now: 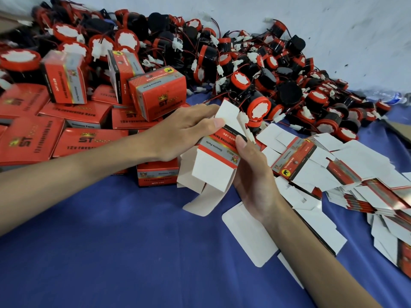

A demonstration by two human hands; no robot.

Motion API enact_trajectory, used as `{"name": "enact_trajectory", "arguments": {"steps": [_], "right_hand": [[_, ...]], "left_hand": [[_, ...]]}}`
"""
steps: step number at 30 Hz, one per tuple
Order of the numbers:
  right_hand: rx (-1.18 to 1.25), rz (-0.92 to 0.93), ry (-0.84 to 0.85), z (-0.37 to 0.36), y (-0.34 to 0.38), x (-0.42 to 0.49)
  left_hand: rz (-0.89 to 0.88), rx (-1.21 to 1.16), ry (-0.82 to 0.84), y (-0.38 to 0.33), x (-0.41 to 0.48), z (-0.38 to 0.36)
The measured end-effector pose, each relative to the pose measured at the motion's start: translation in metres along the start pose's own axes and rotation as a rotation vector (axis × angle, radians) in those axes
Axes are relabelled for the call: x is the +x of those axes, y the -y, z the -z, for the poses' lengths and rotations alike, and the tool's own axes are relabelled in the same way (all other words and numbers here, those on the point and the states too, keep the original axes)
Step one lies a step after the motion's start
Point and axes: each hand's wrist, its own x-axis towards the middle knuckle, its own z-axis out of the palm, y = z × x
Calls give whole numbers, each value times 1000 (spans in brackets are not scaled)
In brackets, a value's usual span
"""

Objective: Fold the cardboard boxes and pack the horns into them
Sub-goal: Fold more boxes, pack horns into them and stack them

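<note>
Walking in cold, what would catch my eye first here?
Probably the big heap of red-and-black horns along the back of the blue cloth. In the middle, the left hand and right hand hold a half-folded box together, with finished boxes stacked left and flat blanks fanned right.

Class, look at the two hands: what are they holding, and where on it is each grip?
Both hold one unfolded cardboard box. The left hand pinches its upper end; the right hand grips its right edge.
</note>
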Motion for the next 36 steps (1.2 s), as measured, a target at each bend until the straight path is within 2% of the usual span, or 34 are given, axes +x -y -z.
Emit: {"name": "enact_trajectory", "arguments": {"steps": [15,23,36], "right_hand": [[-3,-1,-13,-1,0,-1],[84,16,-2,-2,1,-2],[33,81,-28,-3,1,-2]], "left_hand": [[11,-53,6,-2,0,-1],[5,11,-13,-4,-2,-1],[27,-121,11,-7,-3,1]]}}
